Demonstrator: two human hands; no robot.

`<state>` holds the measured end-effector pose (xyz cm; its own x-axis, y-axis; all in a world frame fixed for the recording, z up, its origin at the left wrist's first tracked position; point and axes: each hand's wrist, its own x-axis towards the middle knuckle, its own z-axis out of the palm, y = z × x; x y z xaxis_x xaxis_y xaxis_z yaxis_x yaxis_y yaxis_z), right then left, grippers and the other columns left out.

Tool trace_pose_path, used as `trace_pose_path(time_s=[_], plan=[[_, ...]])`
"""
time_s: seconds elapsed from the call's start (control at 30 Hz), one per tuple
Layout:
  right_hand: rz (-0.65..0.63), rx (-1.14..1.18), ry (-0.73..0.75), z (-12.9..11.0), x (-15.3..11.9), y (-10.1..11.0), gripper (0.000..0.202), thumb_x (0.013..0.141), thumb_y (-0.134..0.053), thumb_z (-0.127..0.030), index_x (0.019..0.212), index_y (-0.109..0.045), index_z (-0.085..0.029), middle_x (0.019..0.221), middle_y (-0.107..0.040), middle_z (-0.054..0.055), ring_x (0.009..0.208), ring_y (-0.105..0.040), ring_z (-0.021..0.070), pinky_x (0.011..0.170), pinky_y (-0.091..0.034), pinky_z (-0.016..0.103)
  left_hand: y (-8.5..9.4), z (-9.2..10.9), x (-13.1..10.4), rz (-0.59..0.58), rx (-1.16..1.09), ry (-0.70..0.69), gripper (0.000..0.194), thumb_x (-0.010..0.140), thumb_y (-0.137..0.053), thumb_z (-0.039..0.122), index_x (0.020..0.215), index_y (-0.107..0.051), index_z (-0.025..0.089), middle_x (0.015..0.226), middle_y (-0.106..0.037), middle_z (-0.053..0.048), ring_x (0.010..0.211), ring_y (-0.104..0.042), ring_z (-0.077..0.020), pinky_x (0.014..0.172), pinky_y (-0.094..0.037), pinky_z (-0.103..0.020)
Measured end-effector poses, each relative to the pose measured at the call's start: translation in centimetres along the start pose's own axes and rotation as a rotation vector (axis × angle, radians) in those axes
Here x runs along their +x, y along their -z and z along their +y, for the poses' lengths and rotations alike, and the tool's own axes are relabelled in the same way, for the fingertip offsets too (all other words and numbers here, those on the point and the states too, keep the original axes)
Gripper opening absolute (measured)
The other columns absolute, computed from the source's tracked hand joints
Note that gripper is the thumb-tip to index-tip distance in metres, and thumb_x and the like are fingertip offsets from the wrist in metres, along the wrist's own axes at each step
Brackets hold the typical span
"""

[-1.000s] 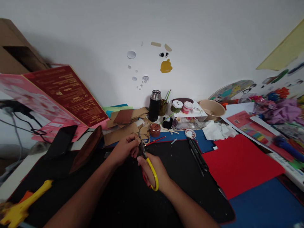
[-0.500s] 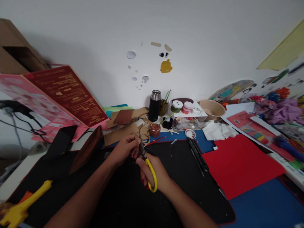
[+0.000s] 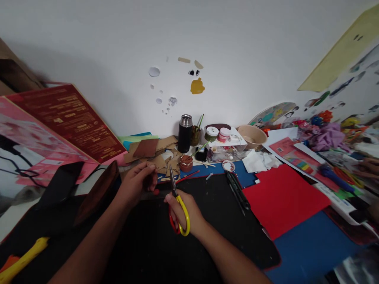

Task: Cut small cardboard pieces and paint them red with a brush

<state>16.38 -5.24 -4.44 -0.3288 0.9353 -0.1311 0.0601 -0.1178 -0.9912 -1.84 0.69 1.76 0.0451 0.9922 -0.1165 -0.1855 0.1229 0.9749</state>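
My right hand (image 3: 189,211) is closed through the handles of scissors (image 3: 182,215) with one yellow and one red loop. Their metal blades point up and away from me, close together. To the left, my left hand (image 3: 136,183) is held over the black mat (image 3: 213,221) with its fingers curled in and thumb against the forefinger. Whatever it may pinch is too small or hidden to make out. Just below its fingertips shows a small round red piece (image 3: 156,192); whether it touches the hand I cannot tell. The scissor tips stand apart from the left hand.
Behind the hands are cardboard scraps (image 3: 166,161), a brown paint jar (image 3: 186,163) and a black flask (image 3: 185,134). A black cutter (image 3: 238,191) and red paper (image 3: 284,201) lie right. A brown case (image 3: 99,193) lies left. Another person's hand (image 3: 370,167) shows at the far right.
The view has swung to the right. My left hand has drawn away from the scissor blades, which were beside its fingers. The small red piece has come into sight beneath the left hand.
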Motion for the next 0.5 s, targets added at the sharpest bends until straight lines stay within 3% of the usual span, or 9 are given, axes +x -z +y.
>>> trace_pose_path(time_s=[0.27, 0.5], plan=[[-0.021, -0.176, 0.006, -0.1, 0.1, -0.2, 0.046, 0.103, -0.056, -0.063, 0.086, -0.059, -0.02, 0.053, -0.054, -0.006, 0.044, -0.053, 0.0106, 0.046, -0.04, 0.019, -0.3, 1.4, -1.0, -0.024, 0.047, -0.042, 0.043, 0.08, -0.081, 0.049, 0.107, -0.075, 0.016, 0.071, -0.074, -0.002, 0.047, -0.063, -0.0155, 0.044, -0.039, -0.024], [-0.145, -0.501, 0.046, -3.3, -0.8, 0.7, 0.032, 0.105, -0.06, -0.046, 0.09, -0.069, -0.02, 0.065, -0.066, -0.001, 0.06, -0.064, 0.015, 0.057, -0.043, 0.023, -0.9, 2.0, -1.8, -0.083, 0.055, -0.062, 0.047, 0.081, -0.081, 0.056, 0.106, -0.069, 0.019, 0.071, -0.074, -0.001, 0.047, -0.065, -0.0158, 0.044, -0.041, -0.023]])
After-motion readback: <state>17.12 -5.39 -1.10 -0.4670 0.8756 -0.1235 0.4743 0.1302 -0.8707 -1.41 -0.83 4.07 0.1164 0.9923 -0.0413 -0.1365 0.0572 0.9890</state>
